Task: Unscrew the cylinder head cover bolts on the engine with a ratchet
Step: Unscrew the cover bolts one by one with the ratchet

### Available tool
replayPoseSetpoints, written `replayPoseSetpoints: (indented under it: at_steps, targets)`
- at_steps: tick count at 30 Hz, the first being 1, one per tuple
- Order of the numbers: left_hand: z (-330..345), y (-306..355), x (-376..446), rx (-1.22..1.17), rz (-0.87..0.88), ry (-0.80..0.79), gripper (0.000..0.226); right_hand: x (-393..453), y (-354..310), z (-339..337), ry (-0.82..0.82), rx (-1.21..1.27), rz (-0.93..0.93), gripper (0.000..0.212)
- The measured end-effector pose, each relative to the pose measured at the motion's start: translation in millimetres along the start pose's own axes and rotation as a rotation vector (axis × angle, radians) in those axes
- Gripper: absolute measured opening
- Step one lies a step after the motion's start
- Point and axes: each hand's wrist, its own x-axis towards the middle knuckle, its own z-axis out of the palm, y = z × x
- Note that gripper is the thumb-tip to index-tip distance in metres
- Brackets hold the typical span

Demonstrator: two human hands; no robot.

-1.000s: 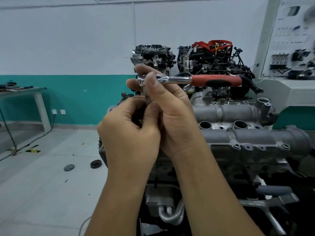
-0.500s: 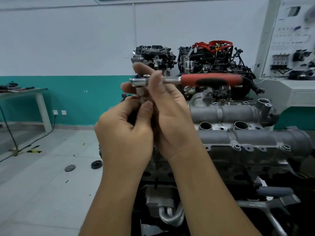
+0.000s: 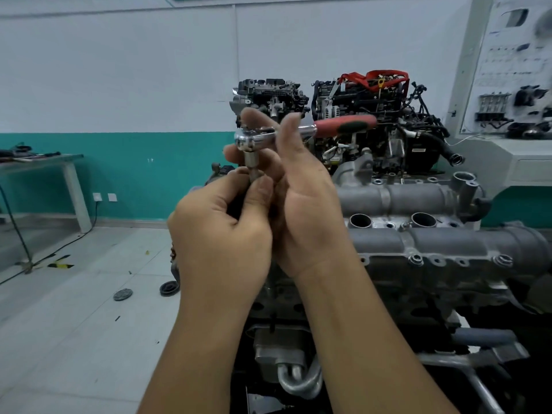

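Observation:
I hold a ratchet (image 3: 301,131) with a red and black handle level in the air above the engine. My right hand (image 3: 298,201) grips its chrome neck just behind the head, thumb on top. A socket (image 3: 251,164) hangs down from the ratchet head, and my left hand (image 3: 227,234) pinches its lower end with thumb and fingers. The grey cylinder head cover (image 3: 442,243) lies below and to the right, with small bolts (image 3: 415,259) along its front flange and two open round holes on top.
Two other engines (image 3: 358,115) stand behind against the white wall. A display board with parts (image 3: 513,85) is at the far right, a table (image 3: 41,162) at the far left. Two round black parts (image 3: 168,288) lie on the tiled floor.
The ratchet head has moved left and lifted clear of my fingers, exposing the socket. My left hand has slid down to the socket's lower end.

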Motion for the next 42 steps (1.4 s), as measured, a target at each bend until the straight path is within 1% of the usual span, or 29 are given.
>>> replayPoseSetpoints:
  at_steps: [1, 2, 4, 7, 9, 11, 12, 14, 15, 17, 19, 23, 24, 25, 26, 27, 29, 31, 34, 35, 36, 37, 38, 40, 42]
  targets:
    - [0, 0, 0, -0.008, -0.006, 0.004, 0.014, 0, 1, 0, 0.001, -0.022, -0.015, 0.028]
    - [0, 0, -1, -0.024, -0.014, 0.005, 0.016, 0, 0, 0, -0.008, -0.065, -0.043, 0.029]
    - [0, 0, -2, -0.07, -0.029, 0.008, 0.022, -2, -2, 0, -0.037, -0.146, -0.084, 0.037]
    - [0, -1, -3, -0.097, -0.047, -0.006, 0.029, -4, -3, -1, -0.051, -0.213, -0.094, 0.049]
    - [1, -1, -2, -0.075, -0.029, -0.014, 0.028, -1, -3, -2, -0.014, -0.183, -0.051, 0.048]
    - [3, -1, -1, -0.044, -0.011, -0.014, 0.021, 0, -3, -1, 0.027, -0.11, 0.017, 0.05]
    - [4, -1, -1, -0.051, -0.008, -0.016, 0.02, 0, -3, -1, 0.022, -0.094, 0.027, 0.044]
    - [2, 0, -1, -0.103, 0.003, -0.034, 0.019, 1, -4, -2, -0.01, -0.113, -0.013, 0.023]
    - [0, 0, -2, -0.123, 0.012, -0.04, 0.016, -1, -5, -4, -0.025, -0.132, -0.047, 0.024]
    - [-3, 2, -2, -0.142, 0.018, -0.035, 0.011, -2, -7, -6, -0.057, -0.164, -0.084, 0.029]
    - [-4, 2, -1, -0.129, 0.019, -0.022, 0.011, -4, -8, -5, -0.073, -0.185, -0.091, 0.038]
    - [-2, 2, -1, -0.033, 0.048, -0.024, 0.008, -3, -5, -3, -0.015, -0.054, 0.039, 0.051]
    - [-1, 2, -1, -0.023, 0.055, -0.027, 0.006, -2, -6, -3, -0.013, -0.035, 0.053, 0.047]
    - [-1, 3, -1, -0.027, 0.058, -0.029, 0.005, -2, -8, -4, -0.018, -0.044, 0.037, 0.037]
    - [-1, 3, -1, -0.043, 0.057, -0.027, 0.005, -3, -10, -4, -0.036, -0.057, 0.0, 0.027]
    - [-1, 3, -2, -0.062, 0.051, -0.021, 0.007, -4, -12, -5, -0.056, -0.089, -0.047, 0.024]
    - [-1, 2, -3, -0.069, 0.035, 0.005, 0.012, -5, -13, -7, -0.095, -0.172, -0.104, 0.028]
    - [-1, 2, -2, -0.049, 0.025, 0.005, 0.012, -4, -12, -6, -0.092, -0.193, -0.096, 0.033]
    - [-1, 3, 0, -0.002, 0.024, -0.003, 0.007, -1, -12, -7, 0.024, -0.041, 0.026, 0.052]
    - [-1, 3, 0, 0.003, 0.019, 0.003, 0.008, 0, -13, -8, 0.038, -0.009, 0.05, 0.05]
    - [-1, 3, 0, -0.006, 0.008, 0.01, 0.008, 0, -13, -8, 0.025, -0.019, 0.038, 0.04]
    - [-2, 2, 0, -0.029, -0.004, 0.014, 0.009, 0, -13, -10, -0.007, -0.055, -0.004, 0.027]
    - [-2, 2, -1, -0.055, -0.016, 0.018, 0.01, -1, -13, -11, -0.044, -0.102, -0.059, 0.019]
    - [-2, 2, -2, -0.078, -0.027, 0.047, 0.016, -3, -15, -11, -0.144, -0.187, -0.125, 0.026]
    - [-2, 2, -2, -0.069, -0.026, 0.063, 0.016, -3, -17, -12, -0.155, -0.214, -0.118, 0.023]
